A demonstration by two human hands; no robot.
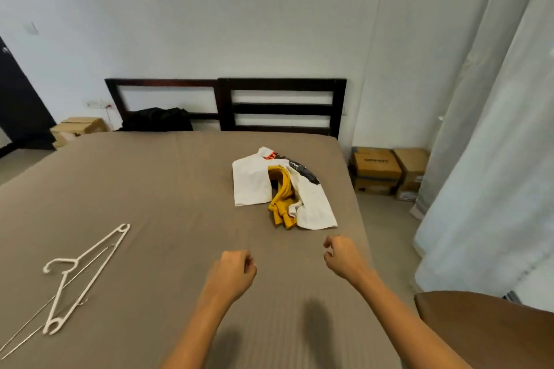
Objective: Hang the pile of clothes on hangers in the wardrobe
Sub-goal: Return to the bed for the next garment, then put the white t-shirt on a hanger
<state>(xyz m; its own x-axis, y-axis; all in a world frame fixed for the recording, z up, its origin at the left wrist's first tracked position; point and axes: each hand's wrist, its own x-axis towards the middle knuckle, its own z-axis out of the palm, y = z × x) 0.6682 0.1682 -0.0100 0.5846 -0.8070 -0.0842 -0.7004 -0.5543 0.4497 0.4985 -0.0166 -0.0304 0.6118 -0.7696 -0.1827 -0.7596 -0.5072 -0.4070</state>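
1. The pile of clothes (pixel 253 183) lies on the bed (pixel 150 189), straight ahead of the hands and a little to the right. It is a white printed shirt with a yellow garment (pixel 281 204) bunched in its fold.
2. Its long axis runs from the far left to the near right, so the nearest corner of the white shirt points at the right hand (pixel 340 255).
3. The right hand is clearly the nearer one, just short of that corner but not touching it. The left hand (pixel 232 275) hovers further back and to the left.
4. Both hands have loosely curled fingers and hold nothing.
5. The hangers (pixel 123 228) lie well apart from the pile, off to the left (a white plastic one over what looks like a thin wire one). The left hand is nearer to them, so I judge the reach splits naturally: right to the clothes, left to a hanger.
6. The sheet is taut, smooth and taupe.
7. A dark slatted headboard (pixel 281 108) stands against a pale wall, cardboard boxes (pixel 377 165) sit on the floor to the right, and a pale curtain (pixel 479 159) hangs beside them. No wardrobe is in view.
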